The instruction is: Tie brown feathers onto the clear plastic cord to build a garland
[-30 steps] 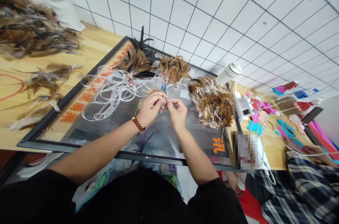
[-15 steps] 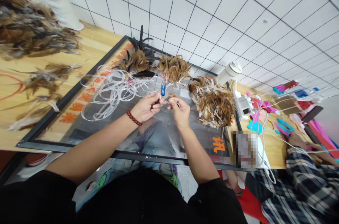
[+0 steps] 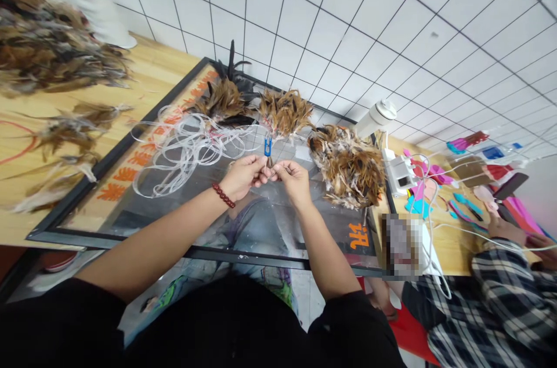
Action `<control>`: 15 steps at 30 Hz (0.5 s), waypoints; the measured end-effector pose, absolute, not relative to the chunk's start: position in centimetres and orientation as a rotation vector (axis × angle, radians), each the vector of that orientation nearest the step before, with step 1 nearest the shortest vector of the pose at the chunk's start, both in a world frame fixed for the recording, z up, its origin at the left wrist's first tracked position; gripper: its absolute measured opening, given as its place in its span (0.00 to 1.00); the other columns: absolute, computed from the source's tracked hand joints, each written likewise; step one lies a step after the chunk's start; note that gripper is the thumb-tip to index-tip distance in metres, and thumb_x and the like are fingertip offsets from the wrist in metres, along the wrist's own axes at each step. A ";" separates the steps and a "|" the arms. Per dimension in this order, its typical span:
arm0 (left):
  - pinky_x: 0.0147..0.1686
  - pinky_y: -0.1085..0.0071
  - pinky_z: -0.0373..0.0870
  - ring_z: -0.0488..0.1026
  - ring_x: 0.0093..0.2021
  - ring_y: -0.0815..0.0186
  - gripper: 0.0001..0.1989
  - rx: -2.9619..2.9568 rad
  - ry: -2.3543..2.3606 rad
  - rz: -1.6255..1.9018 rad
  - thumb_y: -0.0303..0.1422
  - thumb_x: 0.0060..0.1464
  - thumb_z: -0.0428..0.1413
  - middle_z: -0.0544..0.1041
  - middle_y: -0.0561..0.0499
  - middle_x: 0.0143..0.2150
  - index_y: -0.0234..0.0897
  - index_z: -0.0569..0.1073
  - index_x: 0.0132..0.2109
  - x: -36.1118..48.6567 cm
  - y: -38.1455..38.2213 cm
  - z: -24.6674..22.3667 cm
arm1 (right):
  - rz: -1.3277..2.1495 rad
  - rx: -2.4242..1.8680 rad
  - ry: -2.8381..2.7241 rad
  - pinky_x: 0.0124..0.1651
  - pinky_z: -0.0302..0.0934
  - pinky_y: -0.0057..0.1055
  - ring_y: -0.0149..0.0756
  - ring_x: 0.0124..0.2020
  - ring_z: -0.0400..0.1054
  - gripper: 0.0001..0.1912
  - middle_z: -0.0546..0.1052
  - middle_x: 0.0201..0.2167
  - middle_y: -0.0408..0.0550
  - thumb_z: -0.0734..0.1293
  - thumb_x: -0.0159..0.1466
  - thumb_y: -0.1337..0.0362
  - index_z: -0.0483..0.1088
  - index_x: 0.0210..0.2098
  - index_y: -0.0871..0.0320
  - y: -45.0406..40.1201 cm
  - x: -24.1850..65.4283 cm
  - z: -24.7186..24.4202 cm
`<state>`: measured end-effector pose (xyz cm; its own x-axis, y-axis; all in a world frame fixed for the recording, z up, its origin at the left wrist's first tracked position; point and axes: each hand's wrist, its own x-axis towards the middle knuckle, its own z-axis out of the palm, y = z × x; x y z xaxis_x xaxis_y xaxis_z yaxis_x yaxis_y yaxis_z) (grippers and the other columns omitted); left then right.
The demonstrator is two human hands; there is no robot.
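At a framed glass panel [image 3: 278, 234] laid over a wooden table [image 3: 163, 53], a person works a small brown tuft [image 3: 270, 162], seemingly feather, between both hands. The left hand [image 3: 249, 176] and the right hand [image 3: 294, 179] meet above the glass, each pinching the foot of the tuft with thumb and forefinger; the fingers hide which bears more of the hold. The tuft points up toward a blue clip [image 3: 268, 145], just beyond the fingertips; whether the two touch cannot be told. Behind stands a bundle of brown feathers [image 3: 286, 112], with a looser feather pile [image 3: 348, 166] to the right and clear tubing [image 3: 185, 150] coiled to the left. Good handling here probably means a low, light pinch on the stem end, leaving the soft barbs uncrushed, one hand steadying while the other adjusts. Forearms resting near the panel's edge would likely calm the fingertips, and the loops of tubing, close to the left hand, are best given a wide berth lest they snag.
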<state>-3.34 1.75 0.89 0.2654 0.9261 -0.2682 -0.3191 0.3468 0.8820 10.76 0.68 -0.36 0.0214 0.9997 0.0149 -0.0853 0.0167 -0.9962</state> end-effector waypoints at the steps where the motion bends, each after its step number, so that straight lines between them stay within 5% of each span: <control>1: 0.14 0.80 0.53 0.63 0.17 0.76 0.16 0.855 0.946 0.987 0.42 0.46 0.61 0.70 0.54 0.20 0.33 0.67 0.27 -3.3 1.7 0.8 | 1.227 -1.145 -1.135 0.29 0.62 0.25 0.27 0.21 0.67 0.09 0.74 0.20 0.39 0.70 0.54 0.59 0.71 0.27 0.59 0.7 10.8 -0.4; 6: 0.13 0.80 0.51 0.61 0.14 0.76 0.15 0.948 1.072 1.081 0.38 0.43 0.63 0.68 0.58 0.17 0.35 0.66 0.29 -3.1 1.9 0.1 | 1.147 -1.198 -1.168 0.27 0.60 0.24 0.25 0.20 0.65 0.10 0.74 0.21 0.39 0.72 0.50 0.59 0.72 0.27 0.59 0.9 10.9 -0.4; 15: 0.20 0.76 0.64 0.67 0.18 0.73 0.14 0.887 1.047 1.008 0.39 0.45 0.62 0.72 0.51 0.20 0.30 0.73 0.27 -3.2 2.1 0.0 | 1.121 -1.212 -1.164 0.24 0.60 0.24 0.25 0.19 0.64 0.11 0.75 0.22 0.40 0.71 0.51 0.57 0.72 0.27 0.59 1.1 11.3 -0.4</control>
